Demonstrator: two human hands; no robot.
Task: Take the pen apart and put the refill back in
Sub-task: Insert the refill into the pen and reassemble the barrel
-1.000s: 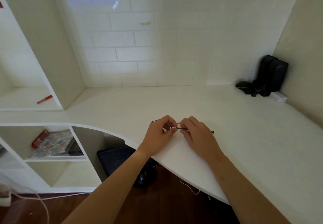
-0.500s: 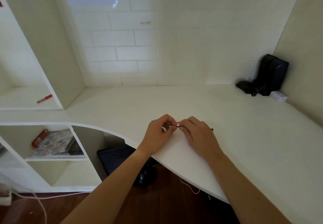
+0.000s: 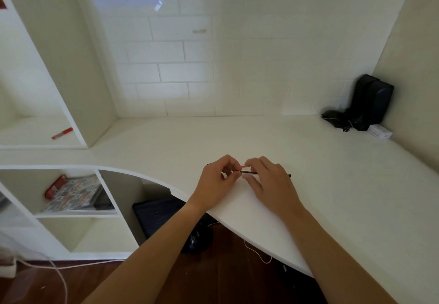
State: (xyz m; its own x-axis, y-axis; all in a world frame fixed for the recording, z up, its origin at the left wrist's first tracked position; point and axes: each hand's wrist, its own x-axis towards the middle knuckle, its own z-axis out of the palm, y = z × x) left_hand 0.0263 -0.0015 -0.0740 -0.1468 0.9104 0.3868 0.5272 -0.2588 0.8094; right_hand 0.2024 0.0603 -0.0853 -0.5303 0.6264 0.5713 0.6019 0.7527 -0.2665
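Observation:
A thin dark pen (image 3: 248,172) lies across both hands, just above the white desk (image 3: 332,185) near its curved front edge. My left hand (image 3: 217,181) pinches its left part, and a dark tip pokes out past the knuckles at the far left. My right hand (image 3: 268,179) pinches the right part, with the pen's other end sticking out beyond the hand. A small red piece (image 3: 244,166) shows between the two sets of fingertips. Whether the pen is in one piece or two is hidden by the fingers.
Black speakers (image 3: 370,100) with cables and a small white box (image 3: 379,132) sit in the far right corner. A red marker (image 3: 62,133) lies on the left shelf. Books fill a lower cubby (image 3: 76,194). A dark bag (image 3: 161,216) is under the desk.
Both hands stay in the same spot on the pen. The fingertips have shifted slightly and a short dark stretch of pen shows again between them.

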